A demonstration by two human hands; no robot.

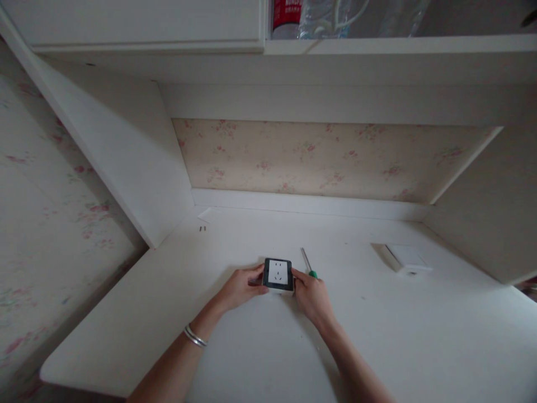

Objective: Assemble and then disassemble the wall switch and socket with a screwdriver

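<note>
A square wall socket (278, 272) with a white face and a dark frame is held between my two hands, its front turned up toward me. My left hand (241, 288) grips its left edge, fingers and thumb closed round the side. On the right edge, my right hand (312, 294) holds it in the same way. A screwdriver (307, 261) with a metal shaft and green handle lies just beyond my right hand, its handle partly hidden. Two small screws (202, 229) rest on the white desk (251, 347) at the far left.
Behind the screws lies a thin white square frame (205, 214). A white box-like fitting (408, 259) sits on the desk's right side. Overhead is a white shelf (398, 46) with a red container (287, 17) and clear plastic wrapping. A side panel (121, 151) bounds the left.
</note>
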